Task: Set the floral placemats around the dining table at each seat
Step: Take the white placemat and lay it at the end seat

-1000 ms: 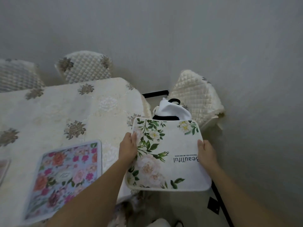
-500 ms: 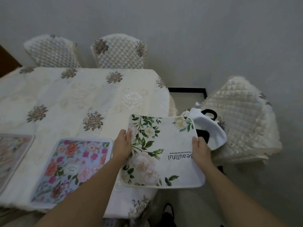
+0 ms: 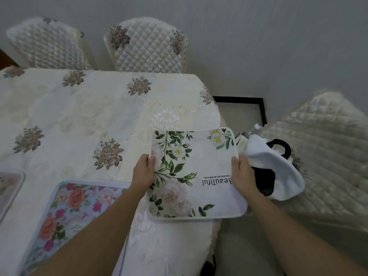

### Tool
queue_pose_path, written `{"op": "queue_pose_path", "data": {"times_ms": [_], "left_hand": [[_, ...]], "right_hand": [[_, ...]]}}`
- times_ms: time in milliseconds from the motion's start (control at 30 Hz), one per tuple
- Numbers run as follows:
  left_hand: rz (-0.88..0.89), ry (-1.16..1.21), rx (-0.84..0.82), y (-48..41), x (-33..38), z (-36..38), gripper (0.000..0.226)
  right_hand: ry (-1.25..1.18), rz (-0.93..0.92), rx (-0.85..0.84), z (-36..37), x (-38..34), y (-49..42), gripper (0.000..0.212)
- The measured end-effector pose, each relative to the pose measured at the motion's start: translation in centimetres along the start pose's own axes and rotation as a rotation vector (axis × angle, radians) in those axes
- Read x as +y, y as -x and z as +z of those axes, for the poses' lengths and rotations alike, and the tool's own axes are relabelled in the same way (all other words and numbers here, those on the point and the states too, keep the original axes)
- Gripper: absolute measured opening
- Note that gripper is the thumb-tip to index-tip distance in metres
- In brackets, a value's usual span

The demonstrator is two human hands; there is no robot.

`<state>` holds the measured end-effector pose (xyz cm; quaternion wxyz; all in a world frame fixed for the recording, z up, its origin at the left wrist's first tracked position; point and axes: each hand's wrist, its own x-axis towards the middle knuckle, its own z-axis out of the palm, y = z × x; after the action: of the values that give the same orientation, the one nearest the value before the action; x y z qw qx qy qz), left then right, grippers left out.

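Note:
I hold a white placemat (image 3: 199, 164) with green leaves, pale flowers and the word "Beautiful" over the right end of the dining table (image 3: 99, 116). My left hand (image 3: 144, 170) grips its left edge and my right hand (image 3: 242, 174) grips its right edge. The mat's right side reaches past the table's edge. A blue placemat with pink and orange roses (image 3: 75, 216) lies flat on the table's near side, left of my left arm. Part of a third placemat (image 3: 10, 186) shows at the left border.
Two quilted chairs (image 3: 147, 44) (image 3: 49, 46) stand at the table's far side against the wall. A third quilted chair (image 3: 328, 156) at the right end carries a white and black bag (image 3: 274, 168). A black frame (image 3: 260, 108) lies on the floor.
The view has swung left and both hands have carried the white placemat from over the right chair to over the table's right end.

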<state>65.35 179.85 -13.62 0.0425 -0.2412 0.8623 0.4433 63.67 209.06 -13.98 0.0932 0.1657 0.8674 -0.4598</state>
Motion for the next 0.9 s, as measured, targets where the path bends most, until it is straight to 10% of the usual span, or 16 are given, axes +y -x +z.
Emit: {"op": "queue_pose_path", "data": {"times_ms": [900], "left_hand": [[-0.051,-0.070,0.012,-7.0,-1.4,-0.4,0.028]], "right_hand": [[0.246,0.090,0.003,3.6,-1.3,-5.0,0.040]]}}
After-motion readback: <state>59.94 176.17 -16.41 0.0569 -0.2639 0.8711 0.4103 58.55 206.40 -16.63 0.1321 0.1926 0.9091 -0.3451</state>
